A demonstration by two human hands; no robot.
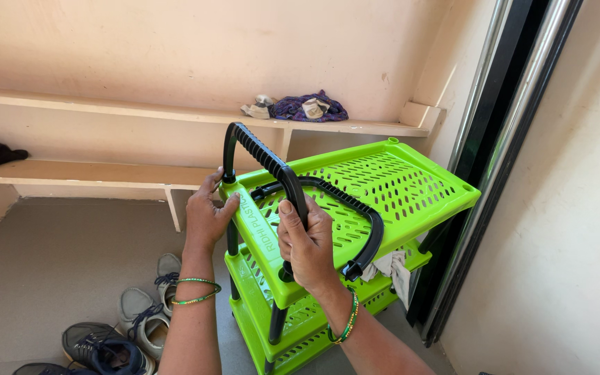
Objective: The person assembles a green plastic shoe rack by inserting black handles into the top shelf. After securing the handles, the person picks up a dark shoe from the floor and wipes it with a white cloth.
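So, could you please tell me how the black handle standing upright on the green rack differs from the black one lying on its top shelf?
The upright handle stands at the top shelf's near edge, arching upward; the loose handle lies flat on the shelf. The right hand grips the upright handle and the left hand is at its far end; no hand holds the loose one. Both are black curved bars.

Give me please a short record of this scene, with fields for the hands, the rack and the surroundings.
left hand: grips the rack's corner beside the handle's end
right hand: closed around the upright black handle
rack: green plastic rack, perforated trays stacked in tiers
second handle: lies flat on the top tray
shelf: cloth bundle on it
floor: shoes
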